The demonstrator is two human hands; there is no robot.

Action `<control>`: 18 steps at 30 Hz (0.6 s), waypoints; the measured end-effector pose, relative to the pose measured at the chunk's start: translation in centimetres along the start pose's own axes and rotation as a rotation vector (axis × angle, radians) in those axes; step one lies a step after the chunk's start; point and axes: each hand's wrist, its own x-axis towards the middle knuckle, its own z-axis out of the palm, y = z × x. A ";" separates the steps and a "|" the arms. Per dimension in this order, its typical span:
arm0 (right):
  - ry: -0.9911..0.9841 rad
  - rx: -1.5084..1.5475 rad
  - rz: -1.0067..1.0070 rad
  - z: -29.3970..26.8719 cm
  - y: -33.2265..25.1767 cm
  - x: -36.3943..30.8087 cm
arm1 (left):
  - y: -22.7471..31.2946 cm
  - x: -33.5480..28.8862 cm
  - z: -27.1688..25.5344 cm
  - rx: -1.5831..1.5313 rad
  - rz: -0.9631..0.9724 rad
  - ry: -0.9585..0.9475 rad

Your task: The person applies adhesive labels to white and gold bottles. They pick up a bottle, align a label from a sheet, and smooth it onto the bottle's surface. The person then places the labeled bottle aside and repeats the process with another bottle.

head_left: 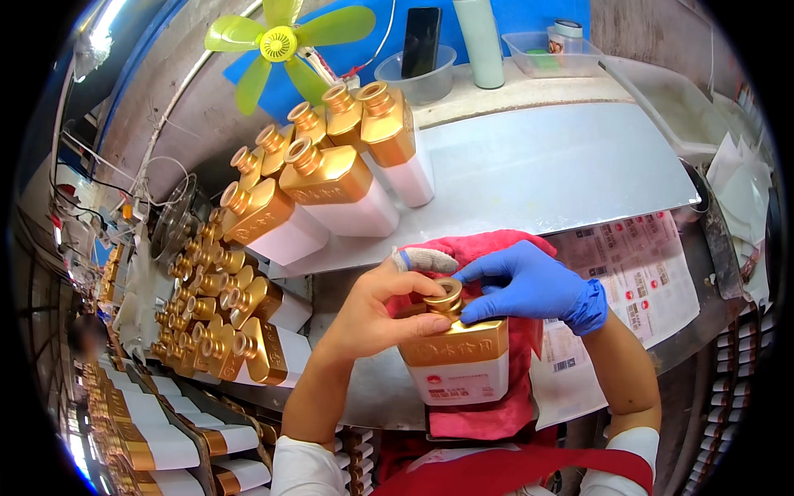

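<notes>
A white bottle with a gold shoulder and neck point(457, 364) stands on a folded red cloth point(517, 388) in front of me. Bare except for a grey fabric finger cover, my left hand point(385, 306) pinches the bottle's gold neck from the left with thumb and fingers. My right hand point(525, 285), in a blue glove, has its thumb and fingers around the neck from the right. Red print marks the bottle's white front. Whether a small thing sits between the right fingertips is hidden.
Several gold-topped bottles point(331, 182) stand at the left of a pale metal board point(546, 165). More bottles crowd the lower left point(219, 331). Printed sheets point(641, 289) lie to the right. Behind are a green fan point(279, 45), a phone point(421, 41) in a plastic tub, and a pale flask point(480, 45).
</notes>
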 end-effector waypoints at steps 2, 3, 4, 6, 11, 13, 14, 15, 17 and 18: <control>0.012 0.072 -0.024 0.1 0.4 0.6 | -0.2 0.2 -0.3 0.001 -0.020 -0.017; 0.018 0.108 -0.036 0.1 0.7 0.9 | -0.3 0.3 -0.4 -0.015 -0.026 -0.028; 0.010 0.146 -0.066 0.1 1.1 1.1 | -0.4 0.4 -0.6 -0.032 -0.032 -0.038; 0.006 0.144 -0.109 0.0 1.7 1.4 | -0.6 0.5 -0.8 -0.042 -0.050 -0.044; 0.010 0.236 -0.161 -0.2 2.8 1.6 | -0.8 0.5 -0.9 -0.049 -0.108 -0.013; 0.008 0.238 -0.138 -0.3 2.5 1.4 | -0.7 0.6 -0.9 -0.054 -0.135 -0.014; 0.018 0.205 -0.123 -0.3 2.3 1.3 | -0.7 0.6 -1.0 -0.055 -0.152 -0.015; 0.029 0.172 -0.109 -0.2 1.9 1.2 | -1.0 0.5 -1.1 -0.039 -0.151 -0.017; 0.045 0.113 -0.098 0.0 1.7 1.3 | -1.6 0.3 -1.3 -0.009 -0.150 -0.024; 0.051 0.086 -0.102 0.0 1.8 1.4 | -1.5 0.4 -1.1 -0.046 -0.143 -0.016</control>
